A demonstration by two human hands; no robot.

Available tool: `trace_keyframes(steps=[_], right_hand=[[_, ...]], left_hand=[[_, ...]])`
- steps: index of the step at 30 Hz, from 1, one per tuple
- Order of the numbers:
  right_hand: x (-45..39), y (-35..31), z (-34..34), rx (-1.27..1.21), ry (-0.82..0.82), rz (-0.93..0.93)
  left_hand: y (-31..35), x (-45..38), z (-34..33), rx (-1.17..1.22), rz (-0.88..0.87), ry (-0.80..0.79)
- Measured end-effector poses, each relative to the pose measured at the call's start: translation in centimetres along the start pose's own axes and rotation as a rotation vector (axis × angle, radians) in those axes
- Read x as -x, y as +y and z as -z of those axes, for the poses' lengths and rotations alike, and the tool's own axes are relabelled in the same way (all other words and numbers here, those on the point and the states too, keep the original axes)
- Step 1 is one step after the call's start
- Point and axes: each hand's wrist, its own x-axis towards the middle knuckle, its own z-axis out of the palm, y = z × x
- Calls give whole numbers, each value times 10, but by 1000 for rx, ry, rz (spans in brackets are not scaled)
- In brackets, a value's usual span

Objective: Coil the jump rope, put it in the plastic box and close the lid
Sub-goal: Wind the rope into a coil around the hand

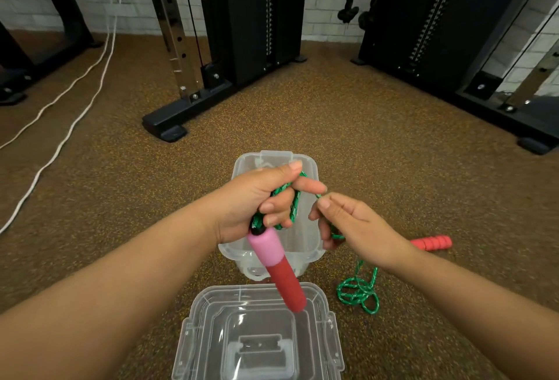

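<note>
The left hand (260, 201) is closed in a fist-like grip around several loops of the green jump rope (295, 207), with the thumb pressed across the top and the forefinger stretched out toward 3 o'clock. The rope loops pass through the palm and around the fingers, so the coil sits inside the grip rather than below it. From the bottom of that fist hangs the near handle (276, 264), pink at its upper part and red at its lower. Its long axis runs from about 11 o'clock at the hand down to 5 o'clock, with the red end pointing down toward the viewer and showing over the clear lid (260, 337).

The right hand (348, 222) lies just beside the left at 3 o'clock, its fingers curled in a loose pinch on a single strand of the rope. That strand runs up to the left hand's coil and drops from the right palm toward 6 o'clock, ending in a slack tangle on the floor (393, 143) near the lid's right corner.

The second handle (432, 243), red and ribbed, lies flat on the floor at 3 o'clock of the right wrist, its long axis nearly level, its free end pointing to 3 o'clock.

The plastic box (272, 252) stands open on the floor beneath both hands, and the lid lies apart from it at 6 o'clock, closer to the viewer.
</note>
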Motion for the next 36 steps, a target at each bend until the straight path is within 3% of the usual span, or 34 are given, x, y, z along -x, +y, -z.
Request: trace_keyframes(steps=[8,13,16,20,23,28,33,36], right_hand=[[8,11,3,90,61,-110],[9,18,2,-5,30,-106],[7,26,3,-22,165,-81],[-1,32,10,301,340,-24],[-7,21,16,303,244,6],[-16,-4,-1,57,12,209],[-13,2,-7,76,221,137],[-4,13,-9,390,237,141]], left_hand=[[6,1,4,43,-45,87],[9,-1,6,68,-71,127],[11,0,8,88,-56,123],[5,1,5,40,-3,109],[1,1,3,15,26,88],[1,-3,2,49,23,53],[4,-2,1,155,21,73],[1,-6,2,239,7,177]])
